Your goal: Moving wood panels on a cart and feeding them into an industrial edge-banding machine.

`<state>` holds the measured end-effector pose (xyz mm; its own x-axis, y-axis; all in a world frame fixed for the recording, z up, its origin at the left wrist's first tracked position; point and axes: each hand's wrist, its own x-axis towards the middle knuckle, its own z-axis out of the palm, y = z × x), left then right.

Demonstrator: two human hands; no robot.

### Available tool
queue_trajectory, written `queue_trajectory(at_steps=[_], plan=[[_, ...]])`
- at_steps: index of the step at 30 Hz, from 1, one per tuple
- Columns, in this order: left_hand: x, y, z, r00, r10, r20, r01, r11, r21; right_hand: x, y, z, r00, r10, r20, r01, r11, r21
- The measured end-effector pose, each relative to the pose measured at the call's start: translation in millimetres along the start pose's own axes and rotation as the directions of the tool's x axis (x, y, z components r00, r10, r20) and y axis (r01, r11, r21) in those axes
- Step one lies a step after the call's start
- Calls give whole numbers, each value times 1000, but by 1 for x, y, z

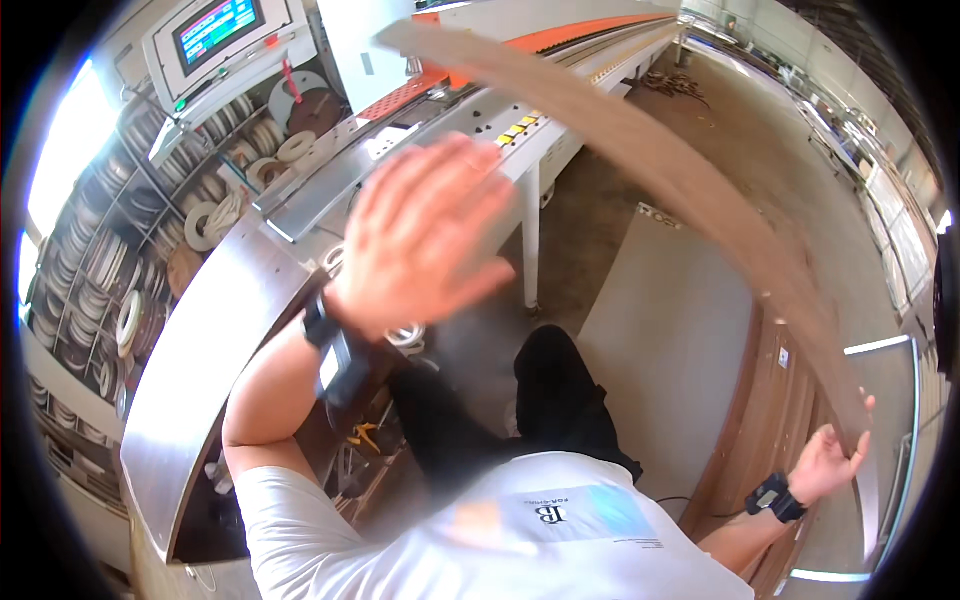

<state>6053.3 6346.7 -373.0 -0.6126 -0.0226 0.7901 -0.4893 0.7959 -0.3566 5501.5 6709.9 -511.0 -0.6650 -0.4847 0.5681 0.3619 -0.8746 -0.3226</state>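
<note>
My right hand (830, 462) grips the near end of a long brown board (705, 190) at the right, with fingers wrapped round its edge. The board runs up and leftward, and its far end lies over the bed of a long white and orange machine (590, 50). Raised before the machine's near end is my left hand (425, 235), slightly blurred, with fingers stretched out and nothing in it. It is apart from the board.
A control screen (217, 30) stands at the upper left, above racks of rolled edging (110, 240). A curved metal table (205, 370) lies left of me. Stacked brown boards (765, 400) and a large grey panel (660, 330) are at my right.
</note>
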Motion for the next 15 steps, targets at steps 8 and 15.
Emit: queue_trajectory(at_steps=[8, 15], plan=[[-4, 75, -17, 896, 62, 439, -19, 995, -101, -33, 211, 140, 889, 286, -357, -348, 930, -121], [-42, 66, -22, 669, -115, 734, 254, 964, -80, -74, 310, 172, 700, 714, -15, -714, 699, -31]])
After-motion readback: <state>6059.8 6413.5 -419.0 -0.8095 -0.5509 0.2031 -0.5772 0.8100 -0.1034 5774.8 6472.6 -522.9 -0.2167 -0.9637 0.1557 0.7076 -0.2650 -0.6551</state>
